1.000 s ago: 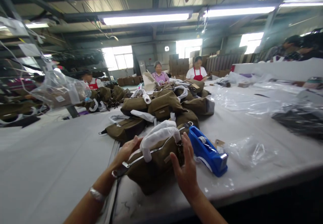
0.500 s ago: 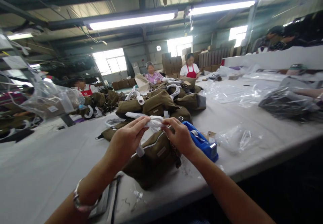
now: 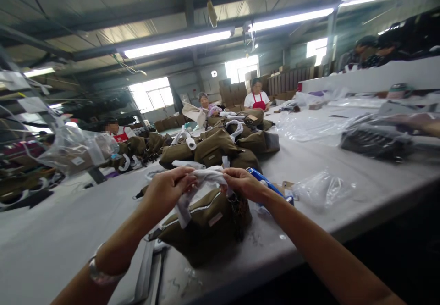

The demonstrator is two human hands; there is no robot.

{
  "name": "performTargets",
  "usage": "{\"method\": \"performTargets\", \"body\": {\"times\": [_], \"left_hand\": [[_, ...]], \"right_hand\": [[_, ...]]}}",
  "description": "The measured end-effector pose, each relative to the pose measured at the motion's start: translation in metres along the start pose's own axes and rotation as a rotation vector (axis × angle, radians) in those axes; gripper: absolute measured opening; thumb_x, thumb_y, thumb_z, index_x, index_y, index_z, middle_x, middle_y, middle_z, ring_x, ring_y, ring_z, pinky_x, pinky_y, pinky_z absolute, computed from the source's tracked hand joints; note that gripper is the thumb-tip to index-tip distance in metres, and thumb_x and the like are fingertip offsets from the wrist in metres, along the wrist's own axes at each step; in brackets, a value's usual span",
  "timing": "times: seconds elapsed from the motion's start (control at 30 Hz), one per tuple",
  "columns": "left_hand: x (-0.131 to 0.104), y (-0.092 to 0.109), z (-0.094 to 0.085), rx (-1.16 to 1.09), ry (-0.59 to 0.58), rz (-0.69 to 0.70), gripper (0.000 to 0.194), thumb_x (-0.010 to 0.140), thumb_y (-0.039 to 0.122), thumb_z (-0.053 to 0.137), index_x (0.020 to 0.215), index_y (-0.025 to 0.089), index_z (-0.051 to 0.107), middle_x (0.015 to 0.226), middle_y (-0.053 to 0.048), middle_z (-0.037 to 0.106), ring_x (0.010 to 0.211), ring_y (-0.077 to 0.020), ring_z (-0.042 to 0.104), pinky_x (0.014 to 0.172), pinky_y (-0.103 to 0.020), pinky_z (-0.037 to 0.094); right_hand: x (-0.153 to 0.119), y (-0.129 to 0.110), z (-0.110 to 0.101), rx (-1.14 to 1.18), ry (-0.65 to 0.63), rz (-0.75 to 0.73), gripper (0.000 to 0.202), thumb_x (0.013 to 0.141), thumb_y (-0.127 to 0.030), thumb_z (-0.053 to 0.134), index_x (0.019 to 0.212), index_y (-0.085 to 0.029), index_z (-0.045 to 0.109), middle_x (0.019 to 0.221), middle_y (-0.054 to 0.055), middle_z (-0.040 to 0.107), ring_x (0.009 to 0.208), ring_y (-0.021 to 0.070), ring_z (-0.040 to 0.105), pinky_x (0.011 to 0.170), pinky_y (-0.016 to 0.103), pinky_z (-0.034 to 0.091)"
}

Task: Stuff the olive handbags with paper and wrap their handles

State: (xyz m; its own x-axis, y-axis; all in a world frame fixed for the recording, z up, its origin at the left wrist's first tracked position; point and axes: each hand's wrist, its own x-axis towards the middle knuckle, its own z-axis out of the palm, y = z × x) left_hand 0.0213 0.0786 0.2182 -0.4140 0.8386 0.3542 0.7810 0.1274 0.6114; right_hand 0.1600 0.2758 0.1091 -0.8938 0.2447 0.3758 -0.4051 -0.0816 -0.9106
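Note:
An olive-green handbag [image 3: 206, 224] with a light zip and a small label stands on the white table in front of me. Its handles [image 3: 209, 175] are wrapped in white paper and arch above the zip. My left hand [image 3: 175, 181] pinches the wrapped handles on the left, and my right hand [image 3: 242, 182] grips them on the right. Both sets of fingers are closed on the white wrapping. A dark chain or tassel [image 3: 239, 208] hangs at the bag's right end. Just behind my right forearm lies a blue tape dispenser [image 3: 268, 182], partly hidden.
Behind the bag lies a pile of olive bags [image 3: 213, 146] with wrapped handles. Crumpled clear plastic [image 3: 323, 188] is on the right, near a plastic-covered dark bundle [image 3: 374, 137] and another person's arm [image 3: 422, 125]. Co-workers sit beyond. The table edge [image 3: 343, 234] runs along the right.
The bag now stands more upright and a little nearer, its handles held further apart by both hands. The dark bundle at right has shifted left with the other person's arm. My view has tilted slightly.

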Motion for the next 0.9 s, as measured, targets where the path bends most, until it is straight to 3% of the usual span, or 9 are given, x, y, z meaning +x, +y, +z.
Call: {"method": "performTargets", "body": {"times": [0.13, 0.2, 0.27, 0.37, 0.43, 0.6, 0.73, 0.8, 0.9], "left_hand": [[-0.003, 0.003, 0.002, -0.820, -0.215, -0.363, 0.052, 0.078, 0.034, 0.082, 0.125, 0.017, 0.068, 0.081, -0.005, 0.075, 0.063, -0.0133, 0.067, 0.061, -0.021, 0.056], [-0.009, 0.007, 0.006, -1.051, -0.191, -0.393, 0.063, 0.079, 0.023, 0.081, 0.138, 0.022, 0.059, 0.092, -0.005, 0.076, 0.068, -0.0118, 0.070, 0.067, -0.020, 0.059], [-0.016, 0.011, 0.011, -1.136, -0.161, -0.349, 0.075, 0.081, 0.018, 0.077, 0.149, 0.028, 0.047, 0.105, -0.005, 0.076, 0.080, -0.0135, 0.074, 0.078, -0.022, 0.060], [-0.028, 0.017, 0.016, -1.137, -0.175, -0.275, 0.091, 0.076, 0.014, 0.076, 0.155, 0.032, 0.036, 0.116, -0.005, 0.075, 0.100, -0.0204, 0.074, 0.094, -0.029, 0.058], [-0.034, 0.019, 0.017, -1.133, -0.193, -0.265, 0.096, 0.071, 0.012, 0.076, 0.155, 0.033, 0.036, 0.116, -0.005, 0.075, 0.099, -0.0227, 0.075, 0.093, -0.032, 0.059], [-0.040, 0.017, 0.020, -1.267, -0.096, -0.342, 0.094, 0.067, 0.007, 0.068, 0.152, 0.037, 0.040, 0.121, -0.005, 0.073, 0.082, -0.0136, 0.073, 0.067, -0.018, 0.060], [-0.039, 0.017, 0.018, -1.313, 0.044, -0.432, 0.083, 0.067, 0.012, 0.063, 0.148, 0.028, 0.049, 0.108, -0.007, 0.073, 0.063, -0.0064, 0.061, 0.045, -0.008, 0.045], [-0.040, 0.019, 0.014, -1.180, 0.065, -0.443, 0.071, 0.074, 0.022, 0.066, 0.144, 0.022, 0.053, 0.088, -0.004, 0.070, 0.049, -0.0049, 0.049, 0.037, -0.010, 0.036], [-0.045, 0.026, 0.008, -0.709, 0.029, -0.337, 0.068, 0.079, 0.043, 0.075, 0.141, 0.023, 0.056, 0.064, 0.004, 0.057, 0.041, -0.0065, 0.039, 0.036, -0.015, 0.031]], "right_hand": [[-0.003, 0.003, 0.005, 0.078, 0.043, -0.038, 0.044, 0.088, -0.059, 0.068, 0.087, -0.015, 0.064, 0.075, 0.000, 0.061, 0.066, 0.0093, 0.052, 0.063, 0.021, 0.039], [-0.003, 0.002, 0.008, 0.063, 0.044, -0.036, 0.045, 0.083, -0.057, 0.074, 0.094, -0.015, 0.066, 0.078, 0.000, 0.062, 0.068, 0.0096, 0.054, 0.064, 0.021, 0.041], [-0.005, 0.001, 0.012, 0.025, 0.061, -0.035, 0.046, 0.076, -0.052, 0.082, 0.100, -0.016, 0.066, 0.084, 0.000, 0.064, 0.072, 0.0107, 0.057, 0.069, 0.022, 0.044], [-0.009, -0.001, 0.017, -0.058, 0.128, -0.066, 0.044, 0.074, -0.046, 0.084, 0.101, -0.016, 0.066, 0.089, 0.000, 0.066, 0.077, 0.0122, 0.060, 0.075, 0.025, 0.047], [-0.012, -0.002, 0.019, -0.127, 0.163, -0.086, 0.039, 0.079, -0.046, 0.079, 0.101, -0.016, 0.067, 0.090, 0.000, 0.066, 0.078, 0.0132, 0.061, 0.074, 0.025, 0.048], [-0.021, -0.004, 0.029, -0.536, 0.286, -0.241, 0.025, 0.092, -0.037, 0.067, 0.109, -0.019, 0.070, 0.100, 0.004, 0.071, 0.092, 0.0181, 0.064, 0.085, 0.030, 0.049], [-0.040, -0.009, 0.046, -0.811, 0.567, -0.467, 0.021, 0.092, -0.034, 0.067, 0.108, -0.021, 0.070, 0.101, 0.006, 0.071, 0.091, 0.0200, 0.064, 0.085, 0.033, 0.050], [-0.054, -0.011, 0.058, -0.774, 0.615, -0.492, 0.014, 0.094, -0.033, 0.064, 0.099, -0.021, 0.070, 0.089, 0.004, 0.071, 0.082, 0.0183, 0.064, 0.078, 0.030, 0.052], [-0.071, -0.011, 0.077, -0.544, 0.408, -0.254, 0.020, 0.099, -0.034, 0.057, 0.102, -0.021, 0.073, 0.087, 0.004, 0.074, 0.079, 0.0170, 0.069, 0.075, 0.027, 0.055]]}}
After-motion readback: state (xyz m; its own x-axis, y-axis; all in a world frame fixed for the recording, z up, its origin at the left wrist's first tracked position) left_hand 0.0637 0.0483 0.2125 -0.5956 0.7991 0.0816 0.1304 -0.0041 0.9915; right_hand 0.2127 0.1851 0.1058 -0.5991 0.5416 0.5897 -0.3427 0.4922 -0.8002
